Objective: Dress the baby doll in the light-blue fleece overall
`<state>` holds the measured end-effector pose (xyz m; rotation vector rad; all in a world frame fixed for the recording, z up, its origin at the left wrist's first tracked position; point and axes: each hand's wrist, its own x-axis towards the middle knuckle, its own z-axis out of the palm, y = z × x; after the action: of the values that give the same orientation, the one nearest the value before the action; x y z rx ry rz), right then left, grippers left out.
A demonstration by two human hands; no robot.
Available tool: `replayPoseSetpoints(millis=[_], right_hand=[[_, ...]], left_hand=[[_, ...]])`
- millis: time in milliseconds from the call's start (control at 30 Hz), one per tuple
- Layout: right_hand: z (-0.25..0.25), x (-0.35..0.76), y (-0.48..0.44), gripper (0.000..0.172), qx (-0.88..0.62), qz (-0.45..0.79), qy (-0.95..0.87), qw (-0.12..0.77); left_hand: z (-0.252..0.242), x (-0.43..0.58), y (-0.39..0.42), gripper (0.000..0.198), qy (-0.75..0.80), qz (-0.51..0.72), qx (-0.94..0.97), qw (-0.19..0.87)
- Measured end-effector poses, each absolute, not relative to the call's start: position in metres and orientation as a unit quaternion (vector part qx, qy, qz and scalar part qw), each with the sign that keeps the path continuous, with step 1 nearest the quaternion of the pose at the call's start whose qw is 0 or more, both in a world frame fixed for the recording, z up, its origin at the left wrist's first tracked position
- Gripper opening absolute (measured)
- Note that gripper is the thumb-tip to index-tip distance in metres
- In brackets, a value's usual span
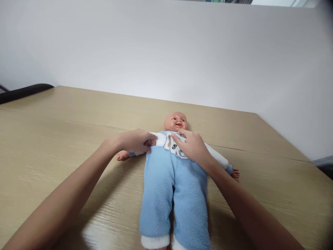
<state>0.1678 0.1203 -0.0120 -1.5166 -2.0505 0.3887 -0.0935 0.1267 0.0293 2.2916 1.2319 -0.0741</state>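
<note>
- The baby doll [162,173] lies on its back in front of you, near the middle of the wood-grain tabletop [65,135], with its bald head [171,119] pointing away from you and its legs towards you.
- Your left hand [142,140] reaches in to the doll's chest, on the side of its right arm. Your fingers are curled in and narrow, touching the clothing where the white top [160,139] meets the upper edge of the blue fleece trousers [156,187]; you can't tell from here how much cloth they grip.
- Your right hand [194,146] lies over the upper chest, just below the chin. Your thumb and forefinger are a little apart at the animal-face appliqué [173,147], and your hand covers part of it; whether they pinch any fabric, you can't tell.
- The doll's arms spread out to both sides: its right hand [122,155] shows just beyond your left forearm, its left hand [235,173] beyond your right one.
- White cuffs [155,242] finish the trouser legs, which lie slightly parted; the view's lower edge cuts them off.
- Behind the tabletop you face a pale partition [156,52], and a dark curved edge [28,91] sits at the far left corner.
</note>
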Motion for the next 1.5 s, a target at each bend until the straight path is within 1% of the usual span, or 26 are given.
replayPoseSetpoints(millis=[100, 200, 233, 300, 367, 433, 500, 567, 633, 733, 833, 933, 1000, 1067, 1167, 1267, 1367, 1500], right_hand=[[-0.012, 0.171, 0.119, 0.031, -0.574, 0.139, -0.755, 0.284], [-0.015, 0.184, 0.113, 0.023, -0.552, 0.133, -0.758, 0.321], [-0.017, 0.192, 0.109, 0.025, -0.541, 0.12, -0.761, 0.336], [-0.024, 0.215, 0.096, 0.036, -0.531, 0.079, -0.765, 0.355], [-0.035, 0.245, 0.077, 0.046, -0.546, 0.041, -0.761, 0.348], [-0.049, 0.279, 0.056, 0.048, -0.581, 0.032, -0.743, 0.33], [-0.066, 0.31, 0.038, 0.051, -0.604, 0.044, -0.738, 0.299], [-0.08, 0.334, 0.026, 0.054, -0.624, 0.057, -0.724, 0.29], [-0.088, 0.347, 0.019, 0.054, -0.625, 0.066, -0.722, 0.289], [-0.088, 0.349, 0.016, 0.045, -0.61, 0.096, -0.727, 0.302], [-0.081, 0.344, 0.014, 0.038, -0.613, 0.153, -0.698, 0.337], [-0.072, 0.34, 0.015, 0.044, -0.623, 0.206, -0.65, 0.383], [-0.064, 0.337, 0.021, 0.052, -0.614, 0.231, -0.625, 0.422], [-0.055, 0.331, 0.033, 0.057, -0.579, 0.259, -0.61, 0.476], [-0.042, 0.315, 0.057, 0.056, -0.513, 0.301, -0.593, 0.543], [-0.037, 0.291, 0.081, 0.052, -0.473, 0.316, -0.581, 0.582], [-0.047, 0.268, 0.095, 0.048, -0.444, 0.32, -0.589, 0.595], [-0.067, 0.255, 0.09, 0.039, -0.411, 0.326, -0.641, 0.561]], left_hand=[[0.03, -0.088, 0.122, 0.01, 0.469, -0.03, 0.855, 0.22], [0.03, -0.086, 0.119, 0.015, 0.465, -0.019, 0.868, 0.174], [0.03, -0.086, 0.119, 0.018, 0.463, -0.008, 0.873, 0.153], [0.029, -0.084, 0.117, 0.023, 0.46, 0.028, 0.882, 0.103], [0.029, -0.077, 0.113, 0.022, 0.454, 0.083, 0.885, 0.061], [0.03, -0.062, 0.109, 0.018, 0.441, 0.151, 0.884, 0.039], [0.03, -0.039, 0.106, 0.02, 0.414, 0.212, 0.885, 0.032], [0.028, -0.009, 0.105, 0.024, 0.377, 0.242, 0.893, 0.038], [0.022, 0.022, 0.107, 0.028, 0.36, 0.216, 0.907, 0.038], [0.008, 0.057, 0.109, 0.03, 0.348, 0.137, 0.926, 0.047], [-0.004, 0.069, 0.109, 0.023, 0.355, 0.118, 0.927, 0.014], [-0.01, 0.067, 0.108, 0.022, 0.352, 0.143, 0.925, 0.014], [-0.012, 0.064, 0.109, 0.022, 0.339, 0.178, 0.923, 0.039], [-0.012, 0.063, 0.11, 0.018, 0.322, 0.226, 0.917, 0.072], [-0.012, 0.061, 0.108, 0.015, 0.281, 0.288, 0.911, 0.093], [-0.011, 0.06, 0.103, 0.017, 0.245, 0.324, 0.911, 0.071], [-0.013, 0.059, 0.097, 0.016, 0.241, 0.361, 0.9, 0.031], [-0.018, 0.058, 0.094, 0.016, 0.252, 0.382, 0.889, -0.014]])
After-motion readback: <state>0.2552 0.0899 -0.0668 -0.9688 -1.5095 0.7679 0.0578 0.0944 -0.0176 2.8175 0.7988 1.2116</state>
